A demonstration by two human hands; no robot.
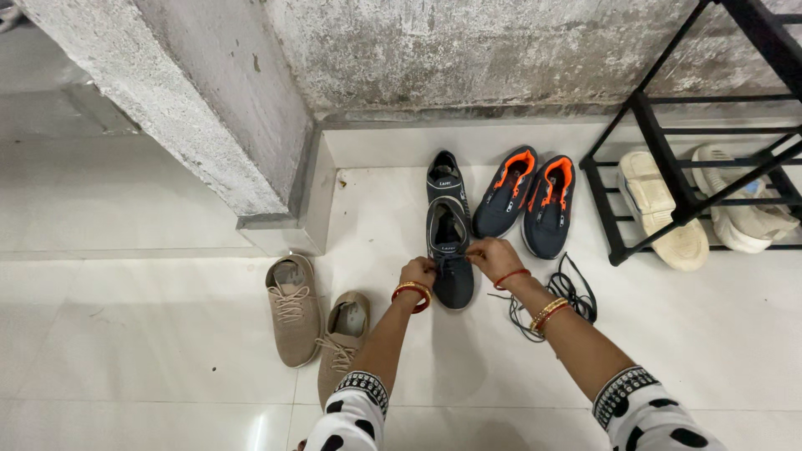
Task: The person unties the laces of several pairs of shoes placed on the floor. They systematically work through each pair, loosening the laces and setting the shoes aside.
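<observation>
Soft even light, glossy tile glare

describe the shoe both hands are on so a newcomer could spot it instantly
Start at the black metal rack on the right and go left past the pair of navy shoes with orange linings. The next dark shoe, nearer of two in line, has the left hand and right hand at its laces.

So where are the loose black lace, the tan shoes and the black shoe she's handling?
Loose lace (570, 294), head view, on the tangled loops on the floor.
Tan shoes (292, 313), head view, on the left shoe's laces.
Black shoe (454, 282), head view, on its toe, between both hands.
</observation>
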